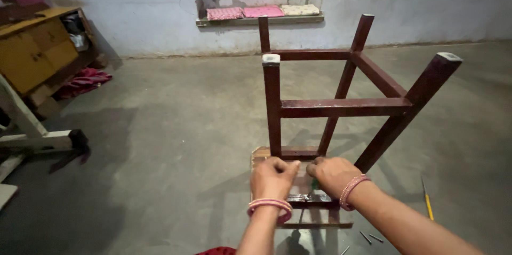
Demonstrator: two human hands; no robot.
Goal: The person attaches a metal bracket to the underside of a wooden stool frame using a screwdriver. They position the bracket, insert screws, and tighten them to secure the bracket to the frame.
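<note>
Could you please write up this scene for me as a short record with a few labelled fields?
setting: bare concrete floor by a pale, scuffed wall
main object: dark red wooden stool, upside down, four legs pointing up
left hand: closed, on the stool's underside near the front rail
right hand: closed beside it, something small and green at the fingers; what it is cannot be told
wrists: pink bangles on both
nearby: yellow-handled tool and loose nails on the floor to the right; yellow cabinet to the left
</note>
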